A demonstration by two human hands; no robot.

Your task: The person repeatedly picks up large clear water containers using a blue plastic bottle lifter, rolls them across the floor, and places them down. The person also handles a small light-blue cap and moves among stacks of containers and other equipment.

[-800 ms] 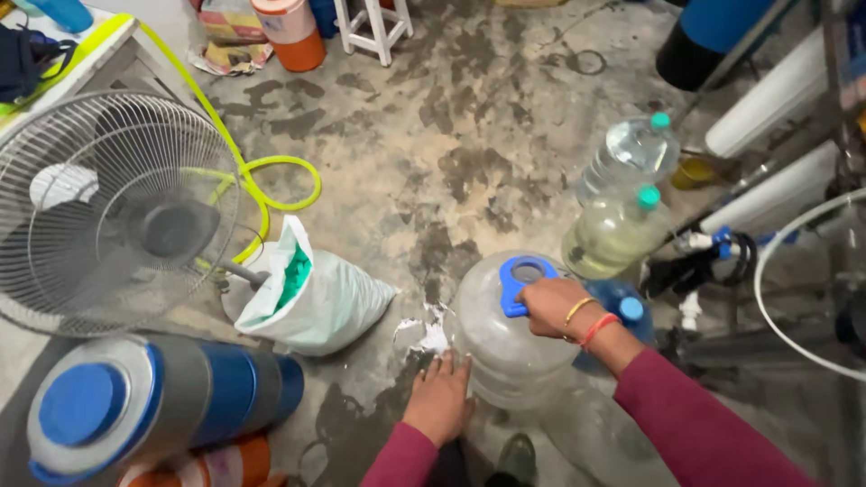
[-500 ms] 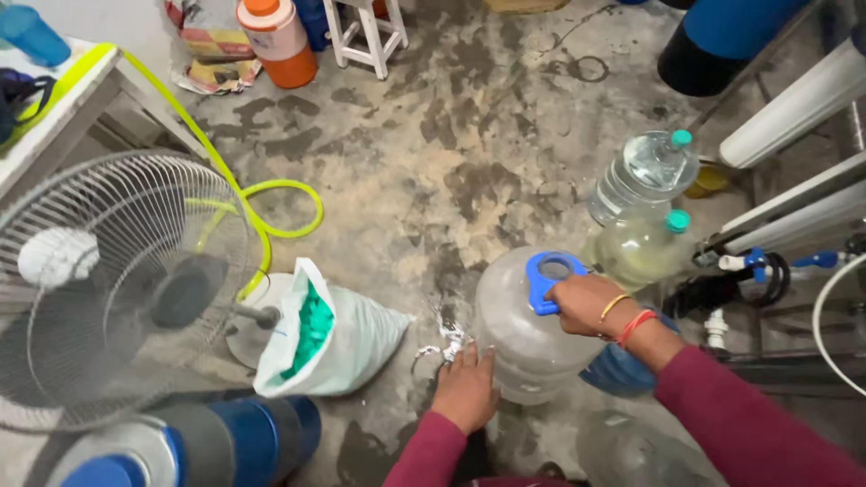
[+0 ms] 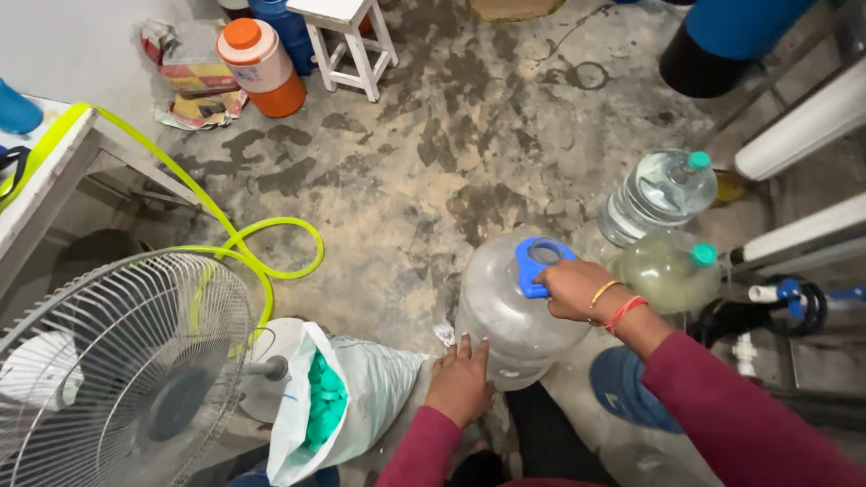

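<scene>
The large clear water jug (image 3: 514, 311) stands tilted on the wet concrete floor (image 3: 406, 171). The right hand (image 3: 577, 289) grips its blue handle (image 3: 534, 263); the left hand (image 3: 460, 383) lies flat against its base. It could slip on the damp patches into the two capped bottles (image 3: 663, 225) just beside it.

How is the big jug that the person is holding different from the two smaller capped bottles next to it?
The big jug has a blue handle at its top, gripped by the right hand, with the left hand against its side; the clear bottle and the cloudy bottle lie untouched. The jug is far wider than either. Both bottles wear green caps; the jug shows none. All three are see-through plastic and lie on the stained floor.
</scene>
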